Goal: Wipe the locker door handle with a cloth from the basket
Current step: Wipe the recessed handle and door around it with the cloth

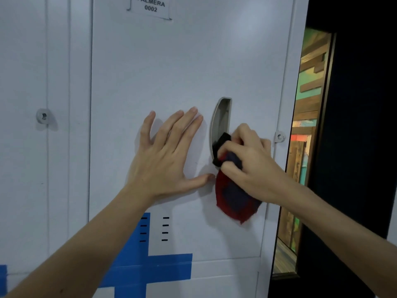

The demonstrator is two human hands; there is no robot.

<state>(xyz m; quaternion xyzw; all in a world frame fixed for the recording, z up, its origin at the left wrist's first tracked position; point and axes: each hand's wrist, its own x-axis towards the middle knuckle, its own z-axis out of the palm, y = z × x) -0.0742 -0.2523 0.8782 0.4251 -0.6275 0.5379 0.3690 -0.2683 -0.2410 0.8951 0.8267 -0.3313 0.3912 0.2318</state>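
A white locker door (171,67) fills the head view, with a grey recessed handle (221,117) right of centre. My right hand (251,162) grips a red, navy and black cloth (234,198) and presses it against the lower part of the handle; the cloth's loose end hangs below the hand. My left hand (165,153) lies flat on the door just left of the handle, fingers straight and spread, thumb pointing toward the cloth. The basket is out of view.
A label reading PALMERA 0002 (151,6) sits at the door's top. Blue tape (148,267) and vent slots (154,229) mark the lower door. A padlock hasp (280,137) is at the door's right edge, another (43,116) on the neighbouring locker. A dark frame (354,147) stands right.
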